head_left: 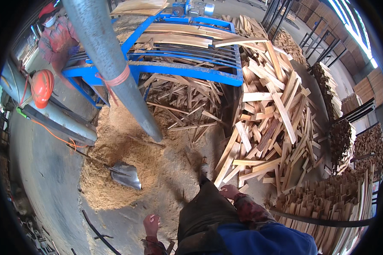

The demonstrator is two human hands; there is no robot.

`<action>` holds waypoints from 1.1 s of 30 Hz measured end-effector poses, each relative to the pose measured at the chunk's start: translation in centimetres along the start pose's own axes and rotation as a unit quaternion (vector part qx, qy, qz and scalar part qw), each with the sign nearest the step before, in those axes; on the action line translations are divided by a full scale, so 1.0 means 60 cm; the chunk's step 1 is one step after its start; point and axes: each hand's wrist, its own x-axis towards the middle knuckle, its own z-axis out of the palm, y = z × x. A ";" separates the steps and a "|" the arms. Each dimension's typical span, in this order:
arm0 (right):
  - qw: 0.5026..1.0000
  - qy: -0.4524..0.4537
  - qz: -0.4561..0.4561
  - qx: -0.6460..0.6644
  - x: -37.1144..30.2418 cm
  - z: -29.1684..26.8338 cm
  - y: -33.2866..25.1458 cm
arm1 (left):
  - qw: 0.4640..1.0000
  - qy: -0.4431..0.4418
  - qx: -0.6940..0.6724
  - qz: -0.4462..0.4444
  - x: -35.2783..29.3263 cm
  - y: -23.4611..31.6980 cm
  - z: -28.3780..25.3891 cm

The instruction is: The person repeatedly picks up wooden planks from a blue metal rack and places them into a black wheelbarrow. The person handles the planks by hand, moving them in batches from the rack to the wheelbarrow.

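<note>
Right of a blue frame [187, 73], wood strips [281, 112] are heaped, seemingly as offcuts; the left hand [151, 224] is held empty, fingers apart, the right hand's [229, 191] grip unclear.

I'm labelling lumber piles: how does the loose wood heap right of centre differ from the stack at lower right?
The loose heap lies tumbled at many angles; the stack is packed closely, its pieces roughly parallel. The loose heap looks paler overall, the stack browner. Both are wooden pieces.

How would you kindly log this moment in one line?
left hand: nothing visibly held | right hand: nothing visibly held, near scrap wood | shovel: blade on sawdust | orange helmet: by grey pipe
</note>
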 end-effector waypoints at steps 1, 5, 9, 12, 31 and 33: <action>1.000 -0.003 0.011 0.019 0.011 -0.006 0.007 | 1.000 -0.008 -0.003 0.013 0.018 0.018 0.016; 0.999 0.037 -0.028 0.012 0.076 -0.048 -0.010 | 0.999 -0.031 0.014 -0.013 0.065 0.069 0.081; 0.995 0.004 -0.094 -0.019 0.149 -0.121 -0.039 | 0.998 -0.050 0.016 -0.030 0.076 0.149 0.167; 0.983 0.017 -0.166 -0.070 0.223 -0.173 -0.077 | 0.998 -0.051 -0.022 -0.027 0.092 0.181 0.214; 0.942 0.109 -0.275 0.158 0.358 -0.445 -0.480 | 0.994 -0.102 -0.020 0.032 0.400 0.473 0.313; 0.918 0.155 -0.341 0.128 0.377 -0.495 -0.555 | 0.995 -0.085 -0.004 0.058 0.423 0.493 0.302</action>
